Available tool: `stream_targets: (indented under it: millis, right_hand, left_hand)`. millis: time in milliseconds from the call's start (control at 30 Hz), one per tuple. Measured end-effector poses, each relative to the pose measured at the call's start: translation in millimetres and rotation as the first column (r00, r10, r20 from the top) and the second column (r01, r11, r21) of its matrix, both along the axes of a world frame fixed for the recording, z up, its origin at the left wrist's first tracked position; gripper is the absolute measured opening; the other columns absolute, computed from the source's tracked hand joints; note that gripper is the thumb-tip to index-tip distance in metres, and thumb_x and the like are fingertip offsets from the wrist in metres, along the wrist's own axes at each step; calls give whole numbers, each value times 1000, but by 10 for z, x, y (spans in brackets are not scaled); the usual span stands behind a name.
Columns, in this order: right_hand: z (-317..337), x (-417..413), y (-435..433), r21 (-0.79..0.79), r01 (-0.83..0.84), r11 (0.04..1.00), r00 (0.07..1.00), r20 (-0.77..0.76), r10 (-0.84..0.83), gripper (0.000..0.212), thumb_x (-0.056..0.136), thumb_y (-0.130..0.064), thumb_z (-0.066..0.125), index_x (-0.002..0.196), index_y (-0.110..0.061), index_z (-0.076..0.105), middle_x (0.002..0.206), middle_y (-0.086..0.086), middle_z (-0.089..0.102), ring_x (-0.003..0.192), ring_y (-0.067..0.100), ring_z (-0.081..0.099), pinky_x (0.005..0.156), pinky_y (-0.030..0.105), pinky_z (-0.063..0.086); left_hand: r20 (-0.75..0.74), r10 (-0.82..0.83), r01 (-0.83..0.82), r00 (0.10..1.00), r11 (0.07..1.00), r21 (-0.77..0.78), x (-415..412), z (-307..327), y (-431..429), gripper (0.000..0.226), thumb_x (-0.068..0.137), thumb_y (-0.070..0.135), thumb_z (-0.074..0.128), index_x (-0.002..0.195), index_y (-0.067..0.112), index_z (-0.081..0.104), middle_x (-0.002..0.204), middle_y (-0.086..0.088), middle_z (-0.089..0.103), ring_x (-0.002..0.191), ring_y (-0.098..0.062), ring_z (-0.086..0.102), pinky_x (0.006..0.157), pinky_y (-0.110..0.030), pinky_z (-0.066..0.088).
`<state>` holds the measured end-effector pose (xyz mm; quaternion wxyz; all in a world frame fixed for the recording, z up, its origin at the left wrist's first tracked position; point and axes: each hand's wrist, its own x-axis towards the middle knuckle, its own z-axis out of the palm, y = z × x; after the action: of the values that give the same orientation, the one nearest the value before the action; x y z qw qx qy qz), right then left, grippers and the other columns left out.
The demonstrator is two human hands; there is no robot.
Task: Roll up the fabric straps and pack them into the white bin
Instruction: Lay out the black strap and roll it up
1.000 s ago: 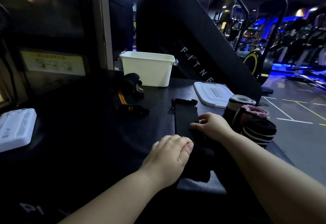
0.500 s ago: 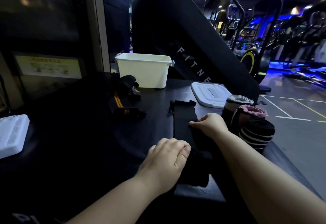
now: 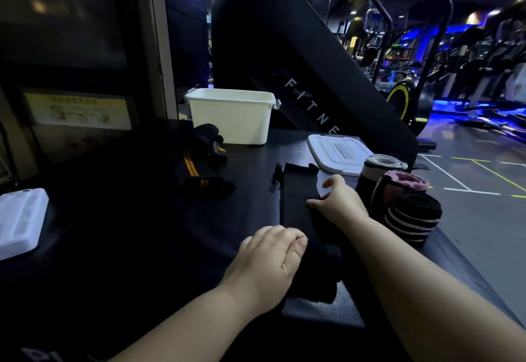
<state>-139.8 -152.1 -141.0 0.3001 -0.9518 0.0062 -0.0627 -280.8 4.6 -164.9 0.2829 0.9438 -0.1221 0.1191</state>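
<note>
A black strap [image 3: 296,199] near the table's [image 3: 128,233] right edge.
Near end gripped by left hand [image 3: 267,262]; right hand [image 3: 338,205] presses midway.

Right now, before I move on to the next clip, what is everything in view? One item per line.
white bin: 1, white, far middle of the table, upright
white lid: 1, white, flat on the table, right of the bin
rolled straps: 3, grey-white, pink, black with white stripes, standing at the table's right edge
black strap: 1, black, laid out flat at centre, near end bunched
orange-striped black straps: loose heap, count unclear, left of the bin
white plastic tray: 1, white, table's left edge
black table: 1, black
gym machine: 1, black, behind the table
left hand: grips the strap's near end
right hand: rests on the strap's right edge
</note>
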Motion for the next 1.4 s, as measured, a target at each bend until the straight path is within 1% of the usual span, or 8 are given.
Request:
stream_targets:
  millis: [333,667,800,933,1100,1200,1300,1400]
  right_hand:
    - [-8,21,-22,-74,-48,996,999,17,49,39,80,-51,72,112,-31,65,113,-8,67,105,14,61,81,28,48]
    - [-33,41,36,-111,-29,993,996,85,39,38,78,-57,70,107,-33,69,107,-10,68,106,13,58,70,26,42]
    - [-54,61,20,-172,-88,981,988,107,108,41,79,-61,67,106,-31,71,108,-3,63,115,21,51,85,30,44]
    - [13,70,40,-252,-234,939,972,-39,232,52,86,-69,48,122,-34,63,135,3,48,133,26,33,111,42,30]
    - [199,-125,43,-343,-611,714,787,-162,596,48,98,-43,49,142,-24,46,158,-1,27,148,15,13,117,25,6]
    - [41,-198,15,-390,-662,641,749,-297,593,82,87,-76,31,154,-30,19,163,-8,8,149,9,-5,121,35,-2]
    - [-45,-133,1,-511,-639,575,760,-302,575,128,45,-101,-9,154,-35,1,162,-12,-4,149,9,-10,119,37,-8]
    - [-29,-106,58,-545,-618,566,774,-299,558,92,79,-85,12,155,-34,-1,163,-11,-6,149,12,-11,120,38,-9]
  left_hand:
    - [27,-8,8,1000,1000,-9,-6,-19,5,33,103,47,26,117,35,54,113,20,53,116,3,37,96,-19,21]
    - [44,-22,23,999,1000,-18,6,-50,-4,70,79,67,0,115,36,52,114,21,52,117,6,34,98,-20,22]
    - [42,-12,12,999,1000,-10,8,-49,-14,71,79,66,0,116,36,52,114,20,53,118,4,36,100,-21,24]
    - [34,10,-11,999,1000,13,12,-26,-22,75,77,66,-3,119,35,52,119,19,52,119,3,34,97,-20,22]
    - [6,20,-20,1000,1000,8,27,-14,-13,66,83,63,3,116,34,53,116,18,53,118,1,37,98,-22,24]
    - [19,23,-23,1000,1000,11,36,-40,-23,75,76,65,-4,117,35,52,119,19,52,120,1,36,99,-22,24]
    - [18,24,-24,1000,1000,17,44,-29,-32,78,74,64,-5,117,35,52,122,19,52,122,0,36,101,-24,25]
    - [9,20,-20,1000,999,24,33,-38,-26,75,76,64,-4,117,35,52,122,19,52,121,0,35,101,-24,24]
